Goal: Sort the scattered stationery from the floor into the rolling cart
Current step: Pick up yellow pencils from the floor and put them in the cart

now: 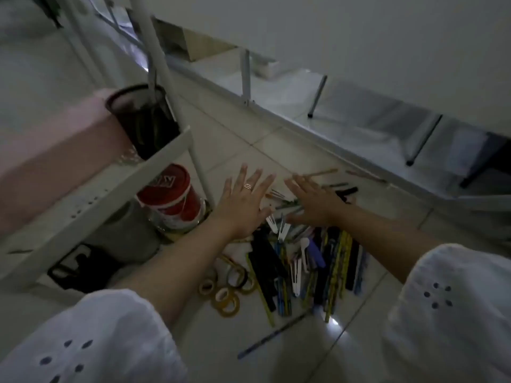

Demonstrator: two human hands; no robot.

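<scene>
While the cart (91,194) stands at my left, its white shelf carries a black mesh cup (143,120) with a few long things in it and a pink box (55,150) just beside the cup. Below that shelf sit a red tin (171,200), close to my left wrist, and a black holder (80,269) nearer me. I cannot tell whether the tin rests on a lower shelf or on the floor. The tin and the cart's white post (163,78) crowd the left edge of where I reach. Table legs (246,76) stand on the pale tiles beyond, well apart from my hands.

My left hand (243,205), ring on one finger, and my right hand (315,205) are both spread flat, palms down, fingers straight, gripping nothing. They hang over the far end of the pile (304,261); I cannot tell whether they touch it.

The pile lies on the floor to the right of the cart, between my forearms. It is a loose heap of long things lying mostly parallel: yellow rulers (338,272), dark strips, blue pens, white snips (296,272) and a purple piece (316,254). Tape rolls (225,297) cluster at its left side. Thin sticks (320,172) lie past my fingertips, and one pen (272,337) lies alone on the tiles nearer me.
</scene>
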